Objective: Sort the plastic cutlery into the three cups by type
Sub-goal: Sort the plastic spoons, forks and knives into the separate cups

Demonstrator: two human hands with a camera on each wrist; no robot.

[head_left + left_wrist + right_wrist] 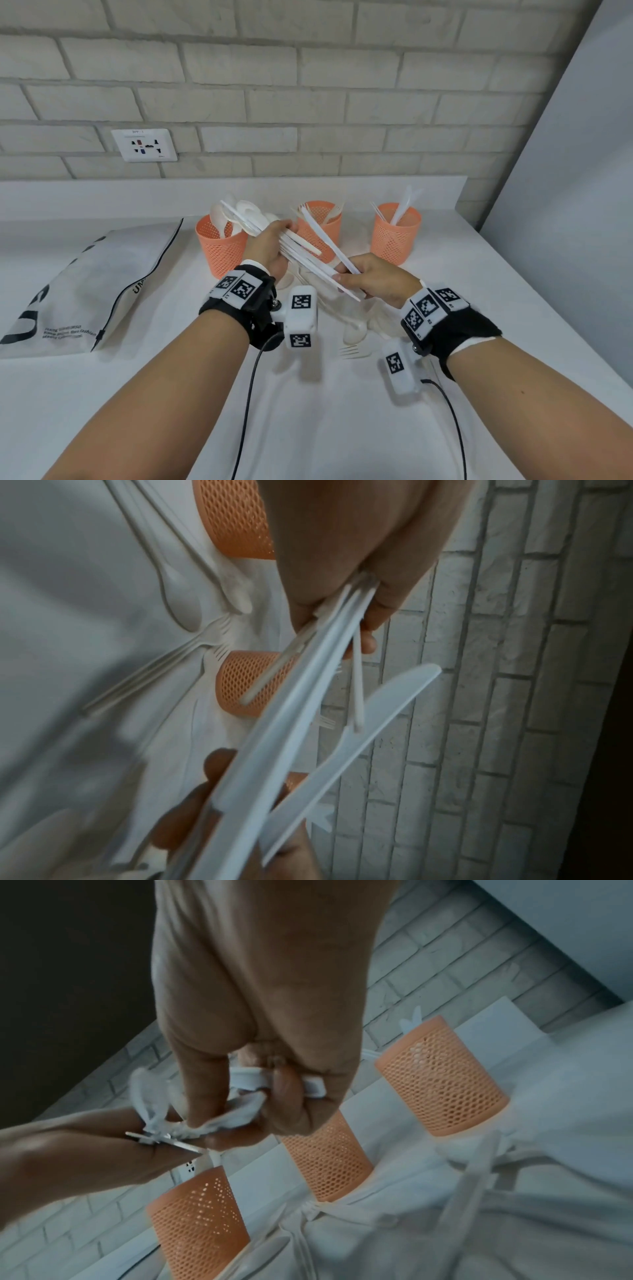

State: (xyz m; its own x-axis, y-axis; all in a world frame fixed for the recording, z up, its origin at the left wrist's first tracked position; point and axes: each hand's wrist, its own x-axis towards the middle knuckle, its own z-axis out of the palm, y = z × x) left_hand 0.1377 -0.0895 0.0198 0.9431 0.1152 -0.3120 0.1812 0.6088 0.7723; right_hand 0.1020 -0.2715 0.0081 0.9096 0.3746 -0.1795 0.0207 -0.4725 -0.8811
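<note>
Three orange mesh cups stand in a row at the back of the white table: the left cup (221, 246) holds spoons, the middle cup (320, 226) forks, the right cup (395, 233) knives. My left hand (270, 246) grips a bundle of white cutlery (301, 253) in front of the left and middle cups. My right hand (370, 279) pinches a white knife (325, 240) by its handle, and the blade points up toward the middle cup. In the left wrist view the knife (377, 712) crosses the bundle (291, 715). Loose spoons and forks (356, 332) lie on the table under my hands.
A white zip bag with black lettering (78, 287) lies at the left of the table. A brick wall with a socket (144, 144) rises behind the cups. A grey panel (565, 171) closes the right side. Cables run from both wrist bands toward me.
</note>
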